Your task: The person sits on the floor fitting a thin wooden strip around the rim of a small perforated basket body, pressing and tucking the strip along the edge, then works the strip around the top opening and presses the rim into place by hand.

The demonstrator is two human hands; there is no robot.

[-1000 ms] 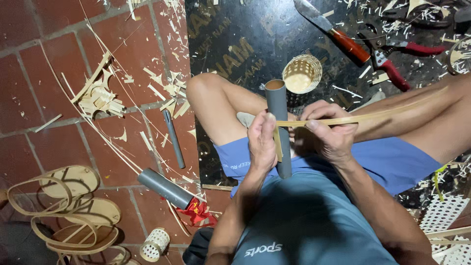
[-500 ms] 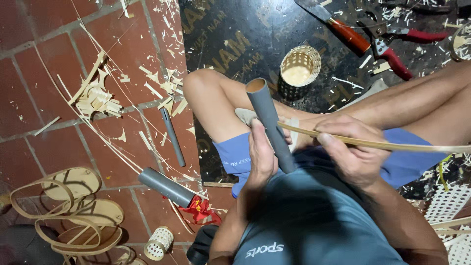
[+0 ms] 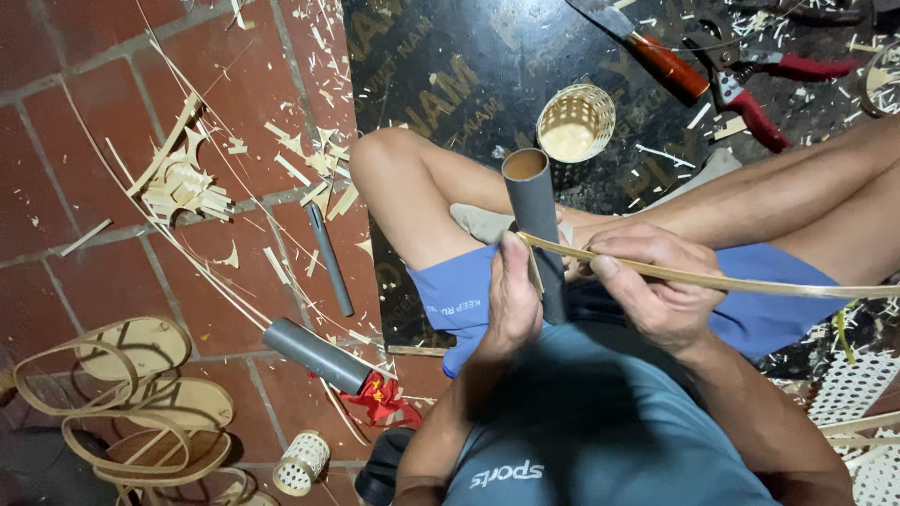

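Observation:
I sit cross-legged on a brick floor. My left hand [image 3: 514,302] grips a grey plastic pipe [image 3: 532,211], held upright in front of my lap, open end up. A long thin bamboo strip [image 3: 750,282] runs from the pipe off to the right. My right hand [image 3: 656,295] pinches that strip close to the pipe, thumb on top. The strip's near end lies against the pipe under my left thumb.
A small woven basket cup [image 3: 576,122] stands on the black board [image 3: 450,84] beyond my knee. A red-handled knife [image 3: 656,52] and red-handled pliers [image 3: 764,94] lie at top right. Another grey pipe [image 3: 314,354], a thin dark rod [image 3: 330,258], bamboo shavings [image 3: 183,183] and bent bamboo loops [image 3: 131,394] lie at left.
The pipe has been raised and tilted more upright. My right hand has slid along the strip, staying close to the pipe.

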